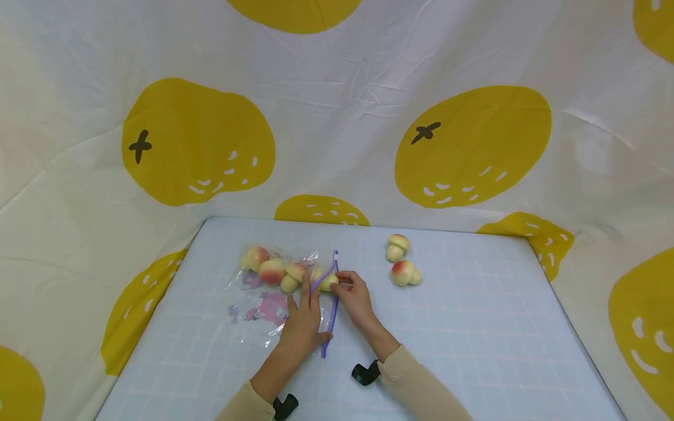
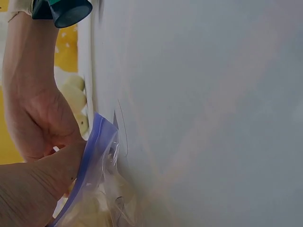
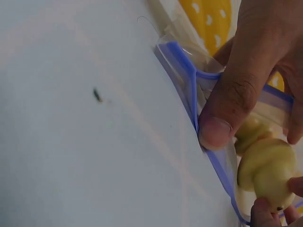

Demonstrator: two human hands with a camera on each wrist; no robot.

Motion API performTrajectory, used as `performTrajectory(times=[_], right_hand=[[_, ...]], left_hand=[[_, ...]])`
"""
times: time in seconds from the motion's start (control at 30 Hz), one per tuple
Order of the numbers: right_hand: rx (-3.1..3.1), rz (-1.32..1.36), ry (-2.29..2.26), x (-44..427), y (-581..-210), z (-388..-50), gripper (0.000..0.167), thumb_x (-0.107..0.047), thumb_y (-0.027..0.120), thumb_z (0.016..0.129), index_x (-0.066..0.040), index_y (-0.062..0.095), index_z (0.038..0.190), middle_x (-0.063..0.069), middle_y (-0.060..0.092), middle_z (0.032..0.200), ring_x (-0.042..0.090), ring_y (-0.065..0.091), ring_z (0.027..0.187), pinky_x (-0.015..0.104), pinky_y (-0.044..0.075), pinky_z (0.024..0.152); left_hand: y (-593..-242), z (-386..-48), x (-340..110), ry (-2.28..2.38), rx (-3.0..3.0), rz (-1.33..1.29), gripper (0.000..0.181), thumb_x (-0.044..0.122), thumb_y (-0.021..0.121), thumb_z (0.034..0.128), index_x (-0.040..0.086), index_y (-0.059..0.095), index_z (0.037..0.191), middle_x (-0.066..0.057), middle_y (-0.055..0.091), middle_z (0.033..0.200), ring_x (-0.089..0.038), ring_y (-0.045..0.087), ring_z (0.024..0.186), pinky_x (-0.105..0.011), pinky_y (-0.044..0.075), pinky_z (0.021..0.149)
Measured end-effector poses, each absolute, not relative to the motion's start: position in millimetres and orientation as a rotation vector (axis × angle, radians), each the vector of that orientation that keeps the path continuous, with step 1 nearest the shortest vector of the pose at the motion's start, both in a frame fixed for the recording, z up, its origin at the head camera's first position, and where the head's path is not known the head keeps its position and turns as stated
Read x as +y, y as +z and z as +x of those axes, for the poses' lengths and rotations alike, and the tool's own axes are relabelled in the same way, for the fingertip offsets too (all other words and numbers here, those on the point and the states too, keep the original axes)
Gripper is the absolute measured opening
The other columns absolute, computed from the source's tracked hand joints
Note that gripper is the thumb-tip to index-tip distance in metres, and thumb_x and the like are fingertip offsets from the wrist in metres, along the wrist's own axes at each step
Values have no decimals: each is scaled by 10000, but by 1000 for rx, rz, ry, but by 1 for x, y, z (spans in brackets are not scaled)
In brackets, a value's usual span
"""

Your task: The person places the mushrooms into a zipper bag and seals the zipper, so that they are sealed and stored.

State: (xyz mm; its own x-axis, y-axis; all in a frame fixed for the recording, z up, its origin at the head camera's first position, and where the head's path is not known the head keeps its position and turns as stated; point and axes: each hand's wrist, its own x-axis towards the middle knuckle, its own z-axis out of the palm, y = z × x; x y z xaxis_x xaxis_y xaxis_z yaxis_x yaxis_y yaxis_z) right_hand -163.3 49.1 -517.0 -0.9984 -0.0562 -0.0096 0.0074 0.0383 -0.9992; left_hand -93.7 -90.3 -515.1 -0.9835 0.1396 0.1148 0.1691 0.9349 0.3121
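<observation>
A clear zip bag (image 1: pixel 271 330) with purple edges lies flat at the left centre, holding several cream-and-pink mushroom-shaped pieces (image 1: pixel 272 272). My left hand (image 1: pixel 300 330) rests over its mouth, fingers spread and fairly straight, thumb on the near lip; in the right wrist view that left hand (image 3: pixel 258 61) parts the purple edges (image 3: pixel 193 90). With its fingertips my right hand (image 1: pixel 359 301) pinches a mushroom-shaped piece (image 1: pixel 329 282) at the mouth, seen pale and bulbous (image 3: pixel 272 179) in the right wrist view. The left wrist view shows the right hand (image 2: pixel 40 113) beyond the purple edge (image 2: pixel 90 156).
Two more mushroom-shaped pieces, one farther back (image 1: pixel 397 247) and one nearer (image 1: pixel 404 273), lie right of the bag on the pale checked tabletop (image 1: pixel 474 327). A white cloth printed with yellow fruit (image 1: pixel 337 140) hangs behind and around the table.
</observation>
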Motion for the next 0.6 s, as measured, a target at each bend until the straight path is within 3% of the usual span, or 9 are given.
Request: performTrajectory(times=[0.13,0.3,0.6], right_hand=[[2294,-20,-2117,42,-537,-170,322,-46,749,874,69,638,1154,181,644,1037,177,611,837,219,513,697],[2326,8,-2071,37,-538,-171,298,-59,754,876,48,657,1136,144,629,971,190,590,848,231,505,682],[2155,-108,-2180,32,-542,-177,226,62,682,882,159,641,1082,235,685,984,235,679,860,307,581,750]], left_hand=[[-515,-93,-90,-476,-2991,-251,1197,378,973,612,-73,310,1501,-243,40,1638,-671,368,1230,-506,598,639],[-513,-93,-90,-424,-2976,-273,1216,394,969,614,-71,293,1512,-276,88,1621,-672,369,1229,-491,601,651],[-514,-92,-89,-334,-2942,-314,1175,416,968,599,-96,362,1466,-302,148,1599,-673,406,1194,-498,599,626]])
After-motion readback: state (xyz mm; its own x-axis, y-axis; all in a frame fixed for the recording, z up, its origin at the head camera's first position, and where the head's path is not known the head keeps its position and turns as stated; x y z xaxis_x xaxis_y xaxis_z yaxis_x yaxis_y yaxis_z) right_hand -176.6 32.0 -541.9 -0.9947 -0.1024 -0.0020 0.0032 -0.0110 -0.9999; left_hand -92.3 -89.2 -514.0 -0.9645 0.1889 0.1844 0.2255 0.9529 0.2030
